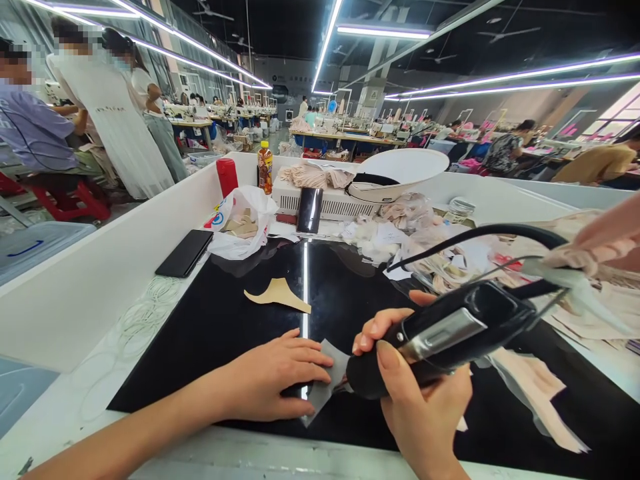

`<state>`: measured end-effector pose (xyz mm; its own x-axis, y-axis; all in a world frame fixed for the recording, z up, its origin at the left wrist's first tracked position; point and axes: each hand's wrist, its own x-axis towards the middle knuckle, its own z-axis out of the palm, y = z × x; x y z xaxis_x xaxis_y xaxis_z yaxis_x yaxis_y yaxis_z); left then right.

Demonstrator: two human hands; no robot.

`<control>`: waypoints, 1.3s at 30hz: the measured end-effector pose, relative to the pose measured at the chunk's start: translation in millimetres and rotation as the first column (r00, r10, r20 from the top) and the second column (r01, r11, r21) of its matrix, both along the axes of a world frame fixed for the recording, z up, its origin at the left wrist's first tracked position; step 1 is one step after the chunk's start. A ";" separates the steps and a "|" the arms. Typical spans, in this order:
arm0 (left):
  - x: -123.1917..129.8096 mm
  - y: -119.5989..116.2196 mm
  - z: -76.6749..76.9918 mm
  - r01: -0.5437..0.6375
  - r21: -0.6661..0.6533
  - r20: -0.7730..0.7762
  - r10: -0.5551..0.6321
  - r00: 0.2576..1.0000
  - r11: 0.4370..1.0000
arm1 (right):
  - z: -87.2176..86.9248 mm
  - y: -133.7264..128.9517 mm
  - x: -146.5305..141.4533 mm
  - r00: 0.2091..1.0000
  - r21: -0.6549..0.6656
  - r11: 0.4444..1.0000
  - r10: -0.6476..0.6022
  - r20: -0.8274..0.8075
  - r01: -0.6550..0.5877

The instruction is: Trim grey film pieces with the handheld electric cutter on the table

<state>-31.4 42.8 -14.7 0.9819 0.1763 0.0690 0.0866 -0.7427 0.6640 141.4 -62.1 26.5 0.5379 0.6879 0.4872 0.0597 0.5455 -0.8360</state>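
Note:
My left hand [280, 377] lies palm down with fingers stretched out, its fingertips on a translucent pale sheet [329, 373] on the black mat [210, 353]. My right hand [415, 393] is wrapped round a black handheld power tool [445, 333] with a metal plate on its side. The tool is tilted, and its tip touches or nearly touches the sheet's right edge; the exact contact is partly hidden. Beyond my left hand lies a curved beige piece [279, 293]. Pale pink pieces [537, 393] lie on the mat to the right of the tool.
Another person's hand [605, 240] is near the tool's cable at the right. A phone [185, 253], a plastic bag [245, 223] and a drink bottle [265, 168] are at the back left. Fabric pieces [500, 257] heap at the right. White side walls [125, 273] edge the table.

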 end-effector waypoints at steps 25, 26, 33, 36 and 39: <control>1.4 3.3 3.7 0.045 0.004 -0.037 -0.045 0.998 0.999 | 1.7 -9.4 -13.4 0.996 0.033 0.997 0.078 -0.051 -0.077; 1.4 3.5 3.6 0.044 0.000 -0.030 -0.044 0.999 0.999 | 1.2 -9.3 -12.9 0.996 0.027 0.997 0.071 -0.053 -0.070; -0.4 3.6 2.3 0.040 -0.020 -0.025 -0.040 0.999 0.999 | -4.4 -8.4 -6.8 0.999 0.017 0.999 0.036 -0.034 -0.035; -0.3 3.3 3.1 0.039 -0.020 -0.035 -0.040 0.999 0.999 | -4.2 -7.9 -7.4 0.999 0.027 0.999 0.045 -0.025 -0.044; 0.6 3.5 3.5 0.038 -0.017 -0.044 -0.039 0.998 0.999 | -3.6 -7.2 -8.6 0.999 0.029 0.999 0.039 -0.033 -0.038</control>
<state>-30.8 46.3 -11.3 0.9900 0.1392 0.0225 0.0882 -0.7355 0.6717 132.8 -69.3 22.9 0.5279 0.6945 0.4888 0.0106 0.5701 -0.8215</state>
